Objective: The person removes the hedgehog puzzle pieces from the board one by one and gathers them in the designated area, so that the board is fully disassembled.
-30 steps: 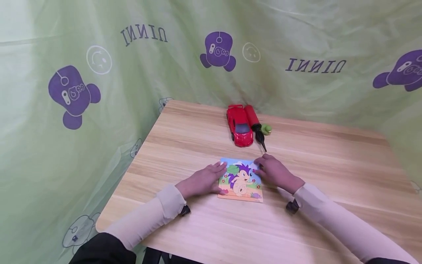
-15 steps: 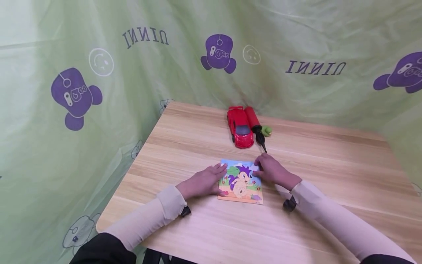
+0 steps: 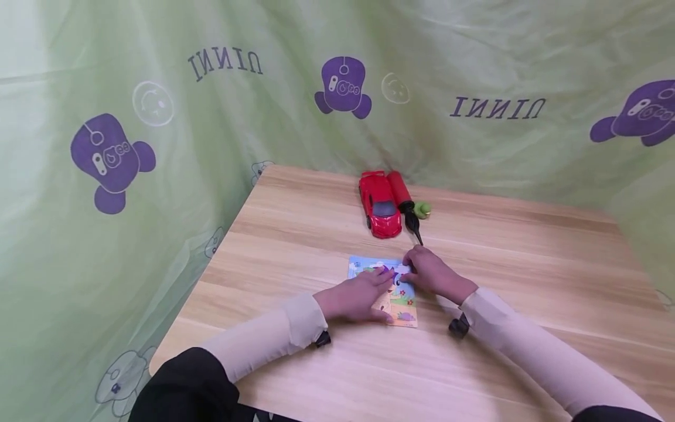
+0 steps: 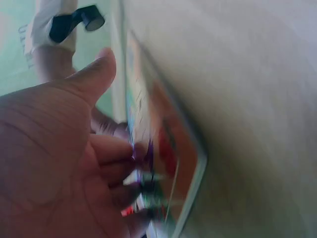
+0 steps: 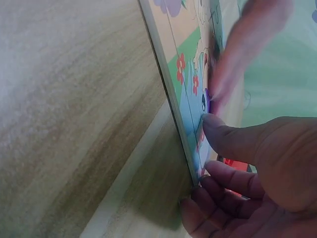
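A flat, square jigsaw puzzle [image 3: 405,305] with a cartoon hedgehog picture lies on the wooden table, its piece lines showing in the right wrist view. Across its left and middle part reaches my left hand [image 3: 354,298], fingers stretched out over the picture and hiding much of the hedgehog. The left wrist view has those fingertips close over the puzzle face [image 4: 173,134], thumb raised away from it. My right hand [image 3: 433,274] holds the puzzle's far right corner. Its thumb [image 5: 218,131] lies on the picture and its other fingers bend at the edge.
Behind the puzzle stand a red toy car [image 3: 381,205], a red hand pump [image 3: 399,189] with a black nozzle, and a small green toy [image 3: 422,210]. The pump's tip points toward my right hand. A green printed curtain [image 3: 295,117] hangs around the table [image 3: 501,281].
My left hand has moved right from the puzzle's left edge to over its middle, covering the hedgehog. The right hand stays at the far right corner.
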{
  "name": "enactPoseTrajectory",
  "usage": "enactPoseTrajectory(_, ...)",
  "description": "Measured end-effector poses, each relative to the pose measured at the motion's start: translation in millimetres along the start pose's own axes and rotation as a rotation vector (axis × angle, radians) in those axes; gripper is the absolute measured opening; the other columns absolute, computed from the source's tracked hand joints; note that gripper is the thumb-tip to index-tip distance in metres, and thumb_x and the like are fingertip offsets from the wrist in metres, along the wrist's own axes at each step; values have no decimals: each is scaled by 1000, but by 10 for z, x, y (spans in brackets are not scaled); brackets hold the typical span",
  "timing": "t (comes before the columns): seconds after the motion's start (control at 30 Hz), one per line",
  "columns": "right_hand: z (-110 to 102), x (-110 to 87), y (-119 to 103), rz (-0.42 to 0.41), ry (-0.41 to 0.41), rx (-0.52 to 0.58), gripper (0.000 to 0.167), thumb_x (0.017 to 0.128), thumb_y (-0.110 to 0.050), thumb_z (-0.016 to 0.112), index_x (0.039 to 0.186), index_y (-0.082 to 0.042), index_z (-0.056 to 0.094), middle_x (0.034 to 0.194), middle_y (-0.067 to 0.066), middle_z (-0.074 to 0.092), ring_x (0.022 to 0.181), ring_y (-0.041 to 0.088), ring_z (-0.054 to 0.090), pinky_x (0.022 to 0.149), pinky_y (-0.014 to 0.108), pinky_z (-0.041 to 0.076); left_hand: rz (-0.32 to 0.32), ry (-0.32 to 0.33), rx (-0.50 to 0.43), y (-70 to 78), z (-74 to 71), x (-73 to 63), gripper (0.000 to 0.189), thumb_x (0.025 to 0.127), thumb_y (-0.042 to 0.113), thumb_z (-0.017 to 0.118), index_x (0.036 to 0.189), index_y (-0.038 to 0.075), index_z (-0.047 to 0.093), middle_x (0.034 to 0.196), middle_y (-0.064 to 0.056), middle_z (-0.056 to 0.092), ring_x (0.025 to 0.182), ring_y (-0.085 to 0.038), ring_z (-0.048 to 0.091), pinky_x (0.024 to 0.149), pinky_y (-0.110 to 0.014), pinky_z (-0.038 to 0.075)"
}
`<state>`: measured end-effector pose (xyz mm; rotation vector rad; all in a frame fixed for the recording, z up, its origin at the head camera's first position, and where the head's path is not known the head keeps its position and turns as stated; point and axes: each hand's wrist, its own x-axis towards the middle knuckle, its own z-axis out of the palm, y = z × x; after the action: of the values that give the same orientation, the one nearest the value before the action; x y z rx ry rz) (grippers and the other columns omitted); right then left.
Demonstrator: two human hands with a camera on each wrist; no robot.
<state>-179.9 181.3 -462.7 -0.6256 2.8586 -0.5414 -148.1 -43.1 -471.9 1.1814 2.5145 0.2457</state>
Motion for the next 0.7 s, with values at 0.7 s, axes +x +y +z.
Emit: enactPoseTrajectory(0.7, -38, 44, -22, 69, -61, 8, 26, 87, -21, 79, 98, 0, 67, 92, 10, 60, 79, 20, 55, 74, 35, 52, -28, 14, 14, 2, 60, 56, 84, 96, 56, 58, 158, 9, 29, 170, -5, 16, 159, -24, 13, 129, -35, 20)
